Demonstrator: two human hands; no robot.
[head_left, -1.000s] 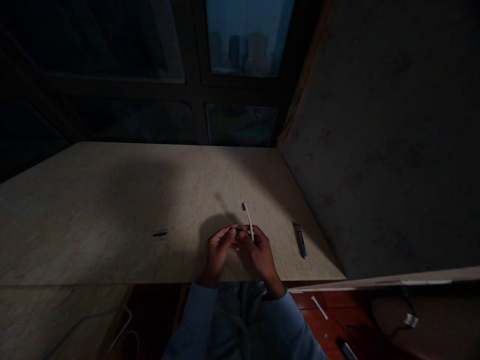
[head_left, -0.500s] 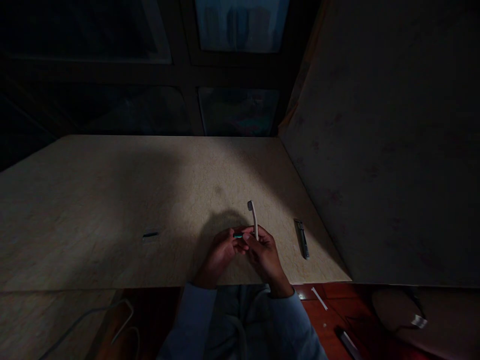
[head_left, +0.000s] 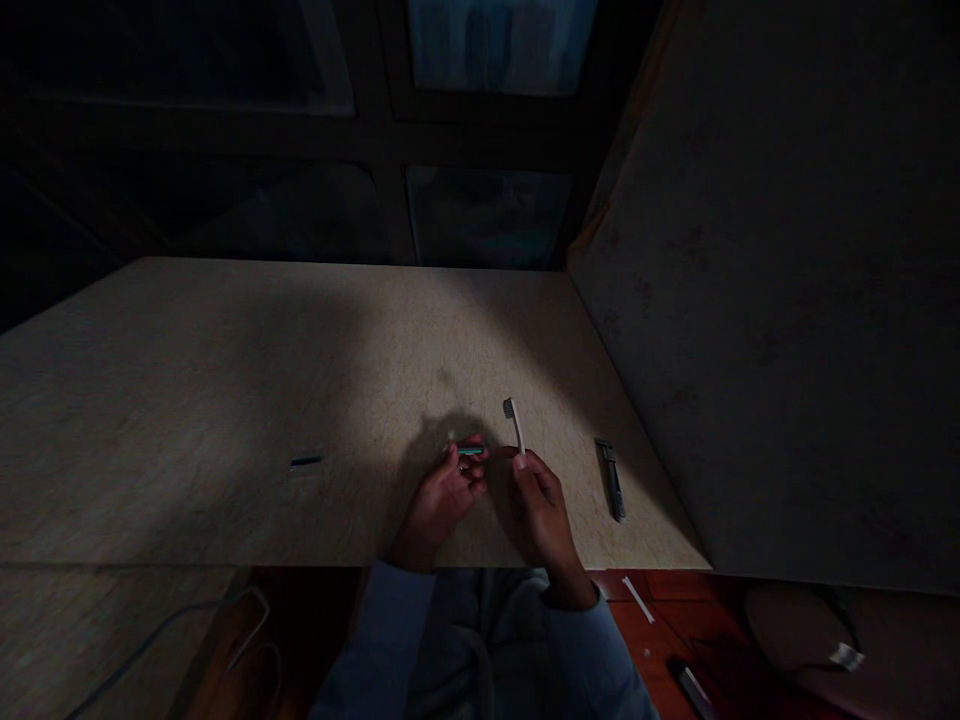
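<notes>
My right hand (head_left: 541, 505) grips a white toothbrush (head_left: 519, 430) by its handle, with the dark-bristled head pointing up and away from me. My left hand (head_left: 442, 500) is just to the left, palm turned up. Between its thumb and fingers it pinches a small, thin green stick-like piece (head_left: 471, 451), too small to name. The two hands are slightly apart, above the front of the table. On the table to the right lies a dark razor-like tool (head_left: 612, 482). A small dark strip in what looks like clear wrapping (head_left: 305, 462) lies to the left.
The marbled table (head_left: 337, 350) reaches back to a dark window frame (head_left: 390, 140). A patterned wall panel (head_left: 787, 300) borders its right side. Below the front edge are a grey cable (head_left: 165, 630) on the left and a white stick (head_left: 638, 600) on the reddish floor.
My hands have moved apart. The right hand with the toothbrush is a little further right, and the green piece now shows more clearly in my left fingers. The view has shifted slightly.
</notes>
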